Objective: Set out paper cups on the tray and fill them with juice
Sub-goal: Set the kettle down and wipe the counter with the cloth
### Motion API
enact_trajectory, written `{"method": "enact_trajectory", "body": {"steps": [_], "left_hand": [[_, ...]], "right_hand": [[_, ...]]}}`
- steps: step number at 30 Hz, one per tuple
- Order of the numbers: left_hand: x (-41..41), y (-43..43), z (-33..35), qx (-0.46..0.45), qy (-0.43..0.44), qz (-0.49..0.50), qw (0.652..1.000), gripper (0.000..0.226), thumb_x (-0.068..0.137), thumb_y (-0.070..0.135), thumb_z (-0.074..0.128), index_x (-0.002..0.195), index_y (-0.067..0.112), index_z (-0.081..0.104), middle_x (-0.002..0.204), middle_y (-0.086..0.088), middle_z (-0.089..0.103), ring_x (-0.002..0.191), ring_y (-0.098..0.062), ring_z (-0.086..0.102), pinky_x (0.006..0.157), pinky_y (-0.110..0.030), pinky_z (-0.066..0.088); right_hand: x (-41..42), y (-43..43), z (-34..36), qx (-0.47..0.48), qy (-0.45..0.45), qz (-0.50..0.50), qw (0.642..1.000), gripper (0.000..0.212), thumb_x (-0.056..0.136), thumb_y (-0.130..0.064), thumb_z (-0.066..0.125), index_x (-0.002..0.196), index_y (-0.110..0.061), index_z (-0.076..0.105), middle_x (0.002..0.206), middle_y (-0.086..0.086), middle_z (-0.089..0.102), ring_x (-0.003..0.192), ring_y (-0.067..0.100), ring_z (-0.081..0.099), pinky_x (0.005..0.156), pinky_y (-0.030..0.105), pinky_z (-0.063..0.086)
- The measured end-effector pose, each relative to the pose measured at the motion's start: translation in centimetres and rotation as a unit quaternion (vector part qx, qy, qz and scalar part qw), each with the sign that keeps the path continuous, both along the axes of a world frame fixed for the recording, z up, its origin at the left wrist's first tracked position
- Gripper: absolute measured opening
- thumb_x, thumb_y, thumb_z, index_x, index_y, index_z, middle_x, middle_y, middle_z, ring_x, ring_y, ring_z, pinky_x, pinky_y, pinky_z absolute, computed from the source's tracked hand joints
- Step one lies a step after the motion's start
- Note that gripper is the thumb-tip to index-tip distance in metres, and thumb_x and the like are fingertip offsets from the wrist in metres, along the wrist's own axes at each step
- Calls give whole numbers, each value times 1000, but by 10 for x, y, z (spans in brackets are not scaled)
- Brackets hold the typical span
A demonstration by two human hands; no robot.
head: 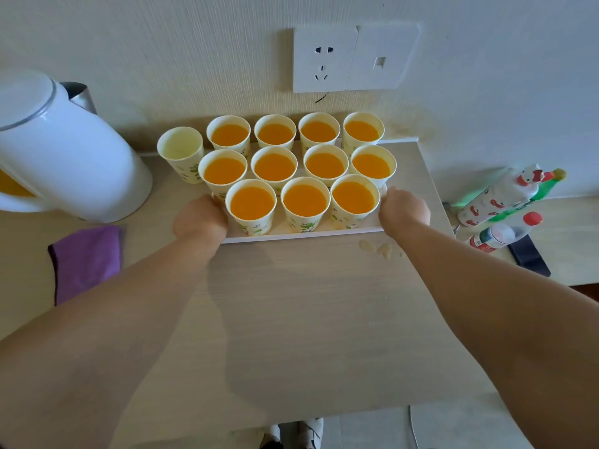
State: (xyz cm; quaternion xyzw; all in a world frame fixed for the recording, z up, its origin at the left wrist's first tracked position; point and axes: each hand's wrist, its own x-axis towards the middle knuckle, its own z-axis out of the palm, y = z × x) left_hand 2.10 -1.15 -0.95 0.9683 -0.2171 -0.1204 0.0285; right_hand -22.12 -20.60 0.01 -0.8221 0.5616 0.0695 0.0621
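A white tray (301, 235) lies on the beige table near the wall. Several paper cups (274, 166) stand on it in three rows, each holding orange juice. My left hand (199, 220) grips the tray's left edge, fingers curled under it. My right hand (403, 210) grips the right edge the same way. One more paper cup (181, 153), with no juice in it, stands just left of the tray, beside the back rows.
A white kettle-like jug (64, 150) stands at the left, a purple cloth (86, 260) in front of it. Small juice drips (377, 247) lie by the tray's right front corner. Bottles (505, 202) and a dark flat object (528, 256) lie on the lower surface at right.
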Motion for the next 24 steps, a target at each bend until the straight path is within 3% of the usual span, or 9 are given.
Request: {"method": "enact_trajectory", "body": {"steps": [7,11,13,16,20,24], "left_hand": [[-3,1,-1,-21,11,-3,1000,24,99,21,36,106,12,57,108,-11,62,101,-31,59,69,-36,40],[-2,3,4,-52,45,0,998,22,100,21,34,104,10,53,110,-13,60,99,-31,57,69,-37,39],[-4,9,9,-80,66,-4,995,20,99,22,35,102,9,50,109,-15,59,96,-32,56,69,-38,39],[-9,16,17,-103,85,-11,991,18,95,15,41,106,4,52,109,-18,58,86,-29,51,66,-38,38],[-17,30,26,-131,132,9,983,29,93,14,43,120,5,49,110,-19,59,91,-35,61,73,-40,49],[-29,57,32,-174,145,13,974,36,91,20,48,125,9,50,121,-17,58,99,-37,62,87,-42,51]], "right_hand": [[-2,-2,0,35,-61,-40,997,31,102,-26,30,111,-4,51,101,13,61,87,31,55,64,34,36],[-5,-3,4,90,-128,-85,984,25,99,-16,33,111,-4,52,107,15,61,82,29,49,69,33,36],[-7,7,9,104,-165,-106,975,26,96,-10,33,117,-4,48,116,16,58,90,31,52,72,33,38],[-13,26,19,67,-219,-146,962,30,92,-7,35,121,-8,44,125,9,50,97,30,53,72,34,38],[-21,58,31,8,-252,-135,958,12,90,-22,44,99,-14,43,94,3,56,73,22,49,62,30,35],[-19,104,30,25,-250,-76,965,14,88,-29,50,84,-16,48,67,-5,48,67,22,49,57,27,34]]}}
